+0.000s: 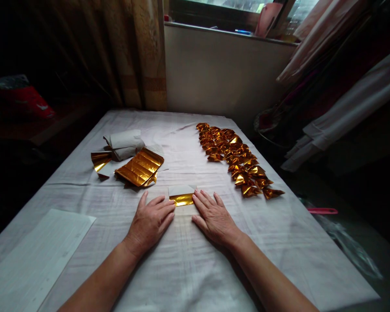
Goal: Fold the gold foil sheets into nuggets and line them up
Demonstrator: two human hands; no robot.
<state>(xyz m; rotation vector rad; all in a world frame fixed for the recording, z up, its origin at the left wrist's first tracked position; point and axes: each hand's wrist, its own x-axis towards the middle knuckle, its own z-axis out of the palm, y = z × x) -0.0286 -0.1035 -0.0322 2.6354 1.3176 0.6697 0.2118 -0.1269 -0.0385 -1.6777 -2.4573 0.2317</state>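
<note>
A small sheet of gold foil paper (pixel 181 196), white side partly up, lies folded on the white cloth between my hands. My left hand (pixel 151 222) rests flat on the cloth, fingers stretched out, fingertips touching the sheet's left edge. On the sheet's right edge, my right hand (pixel 212 217) lies flat with its fingers spread. Neither hand holds anything.
A stack of gold foil sheets (pixel 139 167) lies at left beside a white paper bundle (pixel 125 144) and a curled gold sheet (pixel 100 161). Several folded gold pieces (pixel 235 158) lie in rows at right. A white sheet (pixel 35 255) sits front left. The table (pixel 279 242) drops off at right.
</note>
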